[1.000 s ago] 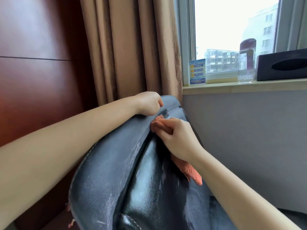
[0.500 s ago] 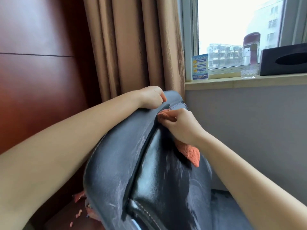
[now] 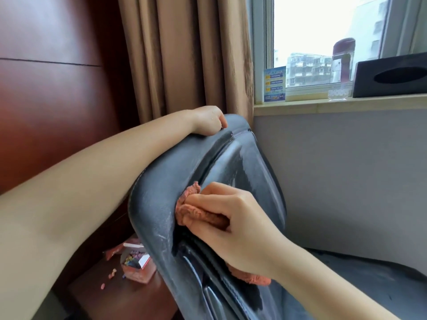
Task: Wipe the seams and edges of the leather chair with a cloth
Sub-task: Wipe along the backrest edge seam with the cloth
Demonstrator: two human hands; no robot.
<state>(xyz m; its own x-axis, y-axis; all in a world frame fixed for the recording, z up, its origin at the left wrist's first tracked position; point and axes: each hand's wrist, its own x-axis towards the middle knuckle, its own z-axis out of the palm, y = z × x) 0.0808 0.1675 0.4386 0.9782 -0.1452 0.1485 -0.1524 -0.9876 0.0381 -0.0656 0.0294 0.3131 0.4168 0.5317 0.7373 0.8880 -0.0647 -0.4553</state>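
Orange cloth (image 3: 196, 211) bunched in right hand (image 3: 233, 225), fingers curled round it, pressed into the seam of the dark leather chair (image 3: 152, 204) back, partway down. Left hand (image 3: 209, 121) grips the chair's top edge, fingers curled over. Small open box (image 3: 136, 265) on wooden worktop (image 3: 120, 299) below.

Bunched orange cloth (image 3: 188, 210) pressed into dark leather chair (image 3: 161, 181) seam.

1. One leather chair (image 3: 161, 188), dark.
2. One cloth (image 3: 191, 210), orange.
3. Two hands: left hand (image 3: 209, 122), right hand (image 3: 233, 225).
4. One open box (image 3: 136, 266) (small coloured pieces inside; a few lie loose beside it).
5. One tissue box (image 3: 390, 77), black.
6. One card (image 3: 274, 84).
7. One bottle (image 3: 342, 65).
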